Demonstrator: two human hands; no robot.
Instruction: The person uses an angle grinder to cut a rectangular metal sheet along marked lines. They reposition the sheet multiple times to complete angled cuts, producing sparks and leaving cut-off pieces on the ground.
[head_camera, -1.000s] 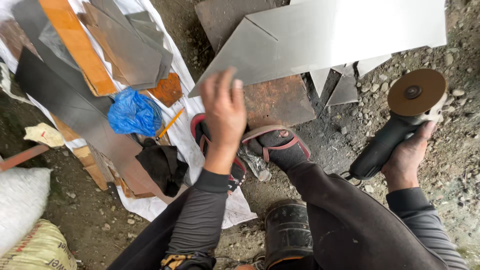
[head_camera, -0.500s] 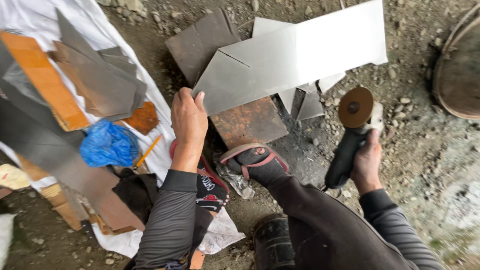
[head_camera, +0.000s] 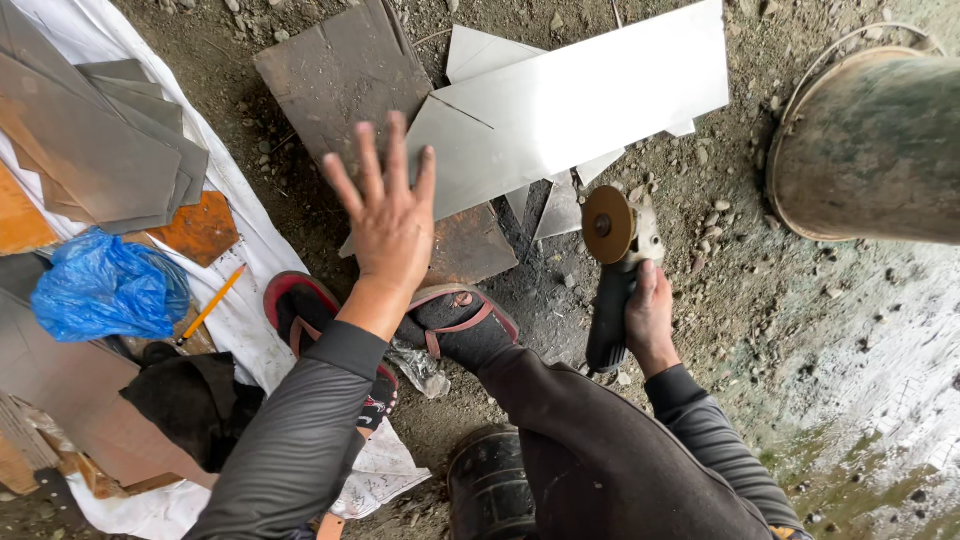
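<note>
Now our right hand (head_camera: 650, 318) is wrapped round the grinder (head_camera: 612, 275) beside the sheet (head_camera: 570, 110) lying on the ground, our left hand (head_camera: 390, 215) hovers spread and empty above its near corner, and we judge it thin, stiff, sharp-edged, best pressed flat.

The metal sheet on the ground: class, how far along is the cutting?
Done: cut scraps lie beside the metal sheet. In hand: right hand grips the grinder, disc off the sheet; left hand spreads open above it. Left: the sheet looks largely whole.
</note>
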